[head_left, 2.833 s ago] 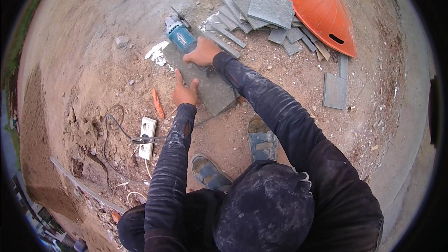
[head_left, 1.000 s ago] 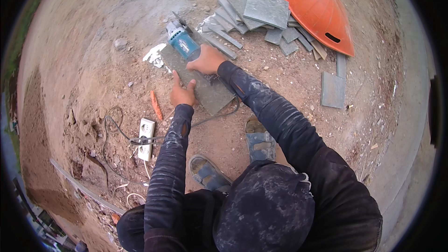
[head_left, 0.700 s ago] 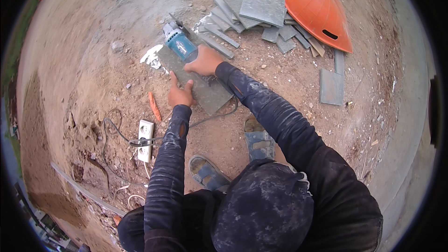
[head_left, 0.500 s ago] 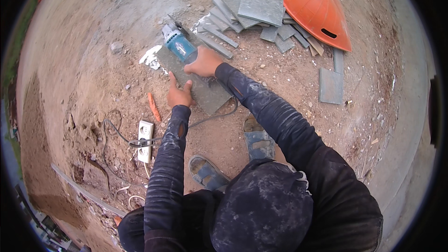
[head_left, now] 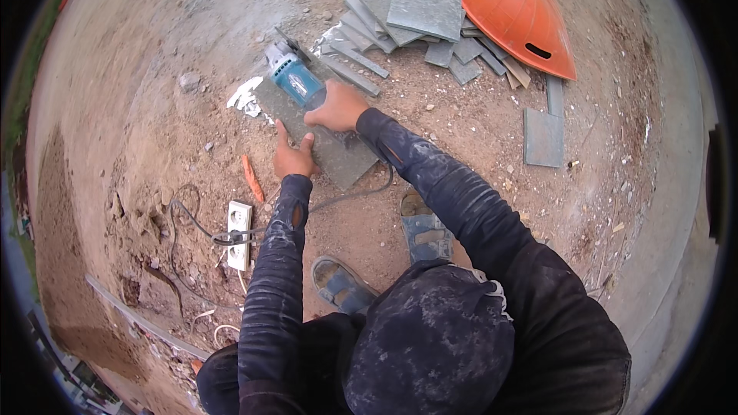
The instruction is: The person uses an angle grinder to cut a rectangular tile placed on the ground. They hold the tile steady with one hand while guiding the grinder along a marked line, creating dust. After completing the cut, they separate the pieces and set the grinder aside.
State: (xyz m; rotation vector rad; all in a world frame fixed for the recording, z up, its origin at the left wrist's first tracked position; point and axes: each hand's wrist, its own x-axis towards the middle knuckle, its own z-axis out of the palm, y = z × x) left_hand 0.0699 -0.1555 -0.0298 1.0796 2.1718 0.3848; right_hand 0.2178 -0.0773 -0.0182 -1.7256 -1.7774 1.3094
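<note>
My right hand (head_left: 339, 107) is closed around the rear body of a teal angle grinder (head_left: 297, 81) with a grey metal head. Its disc end lies over the far part of a grey stone tile (head_left: 347, 158). At the tile's left edge my left hand (head_left: 294, 158) grips it, index finger and thumb showing on top and the other fingers mostly hidden. A dark cord (head_left: 361, 191) runs from under my right forearm toward a white power strip (head_left: 239, 235) on the ground to the left.
Grey tiles (head_left: 425, 9) and cut strips lie in a heap at the far side, beside an orange plastic basin (head_left: 513, 11). One square tile (head_left: 543, 138) lies to the right. An orange shard (head_left: 252, 178) and white scraps (head_left: 246, 97) are on the dirt. My sandalled feet (head_left: 427, 232) stand close by.
The view has shifted very slightly. Both hands keep their holds, and the grinder and the tile stay in nearly the same place.
</note>
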